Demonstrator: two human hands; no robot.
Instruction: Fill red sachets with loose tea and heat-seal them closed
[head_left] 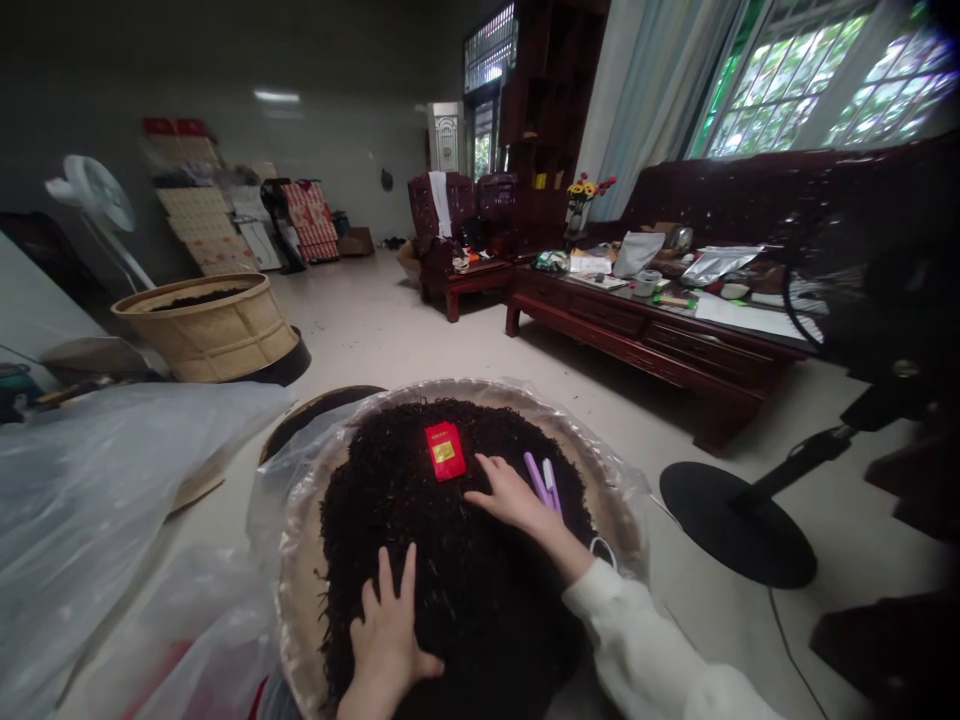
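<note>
In the head view, nearest, a large basket [294, 590], round, with clear plastic [276, 500] over the rim and hanging outside. Inside it, a wide bed of dark leaves [390, 480], loose and thin. On top of these leaves, toward the far side, a red packet [445, 452], lying flat, with a gold label on its face. To the right of the packet, also upon the leaves, two purple sticks [541, 482], side by side and pointing away, one with a whitish end.

Just beside the lower right corner of the packet, the right hand [510, 492], with palm down and fingers apart. Over the near left part of the leaves, the left hand [386, 625], with fingers spread wide and thumb out to the right. Not possible to tell from here any contact between either hand and the leaves.

Farther to the left, a second basket [217, 335], of tan colour, with similar dark content [202, 298] visible below its rim. Near the back wall, piled boxes [199, 225], with their content hidden. On the table [600, 305] to the right, among papers, two silvery pouches [637, 254]; behind, a vase [576, 217] with yellow and red flowers [583, 188].
</note>
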